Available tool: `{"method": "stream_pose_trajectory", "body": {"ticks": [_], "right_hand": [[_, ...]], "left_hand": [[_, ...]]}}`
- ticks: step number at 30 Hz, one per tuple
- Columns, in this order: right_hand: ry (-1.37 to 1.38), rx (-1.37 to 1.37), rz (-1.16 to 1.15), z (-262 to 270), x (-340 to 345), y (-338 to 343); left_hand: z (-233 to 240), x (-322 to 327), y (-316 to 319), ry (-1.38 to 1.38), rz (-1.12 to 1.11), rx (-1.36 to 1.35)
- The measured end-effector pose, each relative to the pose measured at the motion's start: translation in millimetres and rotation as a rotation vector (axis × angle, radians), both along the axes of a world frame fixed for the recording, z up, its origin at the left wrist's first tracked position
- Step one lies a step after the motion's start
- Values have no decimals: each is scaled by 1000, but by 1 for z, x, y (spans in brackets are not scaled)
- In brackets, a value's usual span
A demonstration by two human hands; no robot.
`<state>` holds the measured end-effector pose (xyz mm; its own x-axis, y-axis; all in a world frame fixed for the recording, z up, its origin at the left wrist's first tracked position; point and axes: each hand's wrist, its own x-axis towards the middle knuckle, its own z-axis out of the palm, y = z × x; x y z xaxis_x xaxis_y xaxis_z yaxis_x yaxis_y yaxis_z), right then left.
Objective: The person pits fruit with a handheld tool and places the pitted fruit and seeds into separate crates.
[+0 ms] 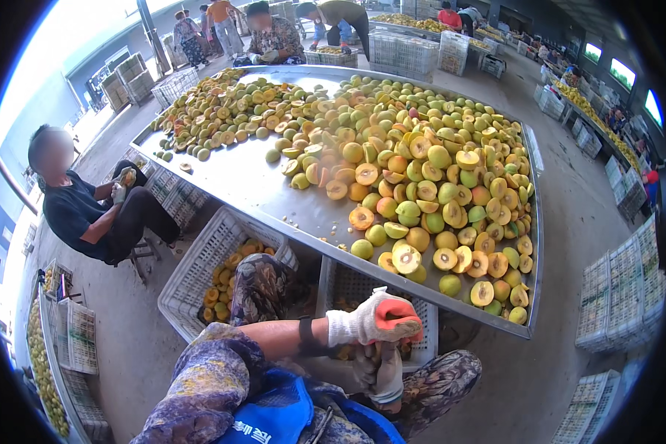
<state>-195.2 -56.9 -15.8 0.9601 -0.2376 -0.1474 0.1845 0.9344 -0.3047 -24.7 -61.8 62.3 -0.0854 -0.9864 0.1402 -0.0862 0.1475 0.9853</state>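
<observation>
My left hand (380, 319), in a white knit glove with an orange-red coated palm, is curled above a plastic crate (428, 333) at my knees. Just below it and close against it is my right hand (374, 367), in a soiled grey-brown glove with a white cuff, its fingers bent. Whatever lies between the two hands is hidden. Some fruit pieces show in the crate beneath. Beyond the hands stands a metal-topped table (238, 180) with a raised rim, heaped with yellow-green stone fruit (444, 194), many halved with brown pits or hollows showing.
By my left knee, a white slatted crate (191, 283) holds fruit halves (220, 288). A seated person (91, 205) in gloves works at the table's left; another (275, 41) sits at its far side. Stacked crates (621, 288) stand to the right. The table's near corner (527, 333) juts out.
</observation>
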Motion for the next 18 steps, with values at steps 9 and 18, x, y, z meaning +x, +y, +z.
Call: {"method": "stream_pose_trajectory", "body": {"ticks": [9,18], "right_hand": [[-264,140,140,10,-8,0],[-775,414,131,14,28,10]], "left_hand": [[22,-18,7,185,-75,140],[59,44,47,493,522,173]]}}
